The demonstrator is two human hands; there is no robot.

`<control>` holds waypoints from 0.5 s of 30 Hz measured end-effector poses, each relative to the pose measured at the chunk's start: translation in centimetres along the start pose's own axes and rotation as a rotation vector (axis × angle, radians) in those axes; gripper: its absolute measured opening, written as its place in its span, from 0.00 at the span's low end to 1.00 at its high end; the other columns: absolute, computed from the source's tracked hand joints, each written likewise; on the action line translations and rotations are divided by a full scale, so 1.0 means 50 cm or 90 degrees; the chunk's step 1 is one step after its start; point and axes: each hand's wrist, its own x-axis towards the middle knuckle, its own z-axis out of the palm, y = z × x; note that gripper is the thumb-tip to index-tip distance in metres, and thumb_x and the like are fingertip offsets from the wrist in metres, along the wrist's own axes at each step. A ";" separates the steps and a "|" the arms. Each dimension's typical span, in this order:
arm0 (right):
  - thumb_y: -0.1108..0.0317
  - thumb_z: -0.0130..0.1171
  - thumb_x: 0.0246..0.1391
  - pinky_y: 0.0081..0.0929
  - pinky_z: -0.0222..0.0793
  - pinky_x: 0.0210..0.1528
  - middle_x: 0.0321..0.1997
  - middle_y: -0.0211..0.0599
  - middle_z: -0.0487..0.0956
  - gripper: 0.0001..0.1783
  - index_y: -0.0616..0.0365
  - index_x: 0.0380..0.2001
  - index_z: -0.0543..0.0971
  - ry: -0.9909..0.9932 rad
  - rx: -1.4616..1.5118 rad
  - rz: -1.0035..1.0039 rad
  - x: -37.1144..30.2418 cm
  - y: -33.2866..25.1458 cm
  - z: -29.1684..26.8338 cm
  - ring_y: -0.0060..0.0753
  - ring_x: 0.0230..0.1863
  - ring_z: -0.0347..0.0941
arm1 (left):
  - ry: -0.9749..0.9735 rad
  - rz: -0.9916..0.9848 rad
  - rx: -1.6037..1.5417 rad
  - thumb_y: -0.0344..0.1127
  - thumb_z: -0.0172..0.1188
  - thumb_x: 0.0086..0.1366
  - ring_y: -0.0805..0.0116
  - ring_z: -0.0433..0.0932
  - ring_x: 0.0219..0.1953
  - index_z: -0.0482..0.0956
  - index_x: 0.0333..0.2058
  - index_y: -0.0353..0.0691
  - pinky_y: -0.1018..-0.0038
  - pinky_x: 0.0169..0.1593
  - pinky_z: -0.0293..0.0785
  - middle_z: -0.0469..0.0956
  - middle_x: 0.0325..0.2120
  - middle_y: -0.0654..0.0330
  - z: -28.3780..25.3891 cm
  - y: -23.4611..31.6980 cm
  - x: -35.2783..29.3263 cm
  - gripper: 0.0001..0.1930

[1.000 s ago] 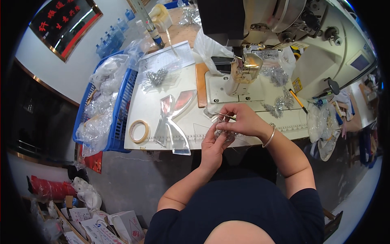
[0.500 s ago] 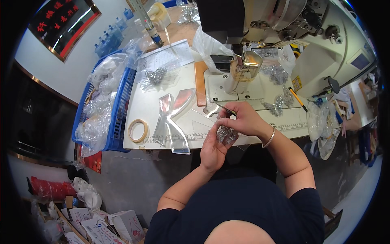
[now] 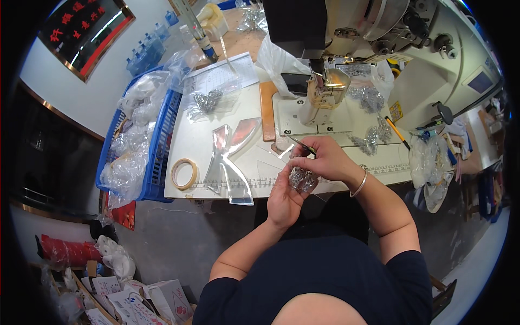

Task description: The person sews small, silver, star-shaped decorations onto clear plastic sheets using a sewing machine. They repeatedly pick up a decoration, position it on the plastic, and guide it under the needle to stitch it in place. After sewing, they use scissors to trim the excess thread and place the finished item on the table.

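Both my hands meet over the front edge of the sewing table. My left hand [image 3: 287,197] is closed on a silver, glittery piece [image 3: 301,180] with a crumpled, beaded look; its exact kind is unclear. Above it my right hand [image 3: 329,157], with a bangle at the wrist, grips slim pointed thread snips [image 3: 304,145], dark with a thin tip aimed up and left. Its fingertips touch the fingers of my left hand. Just beyond is the sewing machine [image 3: 319,103]. Clear plastic templates [image 3: 238,181] with curved arms lie left of my hands.
A roll of tape [image 3: 184,174] lies at the left front. Beside the table stands a blue basket [image 3: 157,146] with plastic-wrapped goods. Silver pieces in a clear bag [image 3: 207,101] rest on papers. More silver pieces [image 3: 371,140] and a yellow pen [image 3: 397,132] lie right of the machine.
Hardly anything differs. The snips and the fingers of my right hand have shifted very slightly; both hands keep their hold.
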 end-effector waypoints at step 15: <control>0.69 0.64 0.44 0.20 0.68 0.33 0.24 0.31 0.77 0.08 0.63 0.25 0.77 0.034 -0.020 -0.001 -0.006 -0.004 0.012 0.19 0.28 0.70 | 0.047 0.038 0.030 0.33 0.42 0.69 0.62 0.70 0.53 0.54 0.59 0.35 0.63 0.57 0.67 0.65 0.53 0.54 0.003 -0.006 -0.003 0.22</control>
